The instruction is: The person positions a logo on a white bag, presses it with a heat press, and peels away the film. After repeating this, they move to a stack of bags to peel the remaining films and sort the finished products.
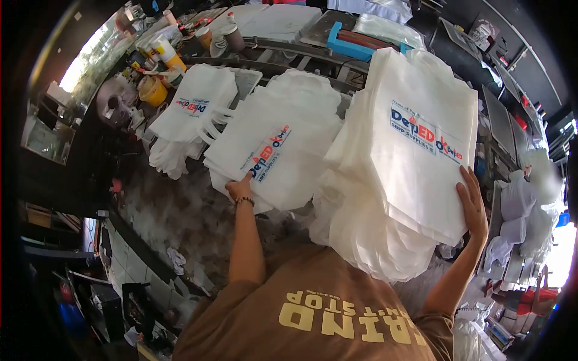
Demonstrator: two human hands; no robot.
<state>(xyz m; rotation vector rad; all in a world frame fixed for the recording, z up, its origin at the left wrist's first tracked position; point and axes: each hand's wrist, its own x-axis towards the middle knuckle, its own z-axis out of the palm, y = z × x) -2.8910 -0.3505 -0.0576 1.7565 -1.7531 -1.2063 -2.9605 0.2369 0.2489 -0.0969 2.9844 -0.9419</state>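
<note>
hands are well apart, each on its own pile. my left hand (241,189), low and left of centre, has a fingertip pressed to the printed top bag of the middle stack of white bags (283,144), the other fingers curled; i cannot tell whether it pinches the edge or only pins it. my right hand (472,204), at the right of the frame, lies open and flat against the side of the tall stack of bags (415,132). that pile leans toward me, so i judge the palm is there to brace it against sliding. a third stack (195,105) sits further off at upper left, handles trailing. all three rest on a mottled grey counter (174,207). behind them, along the top of the frame, is clutter: yellow tubs (153,90), cups (205,36), a blue tool (361,45). shelves and more white bags (530,204) crowd the right edge, and daylight comes in at upper left.
</note>
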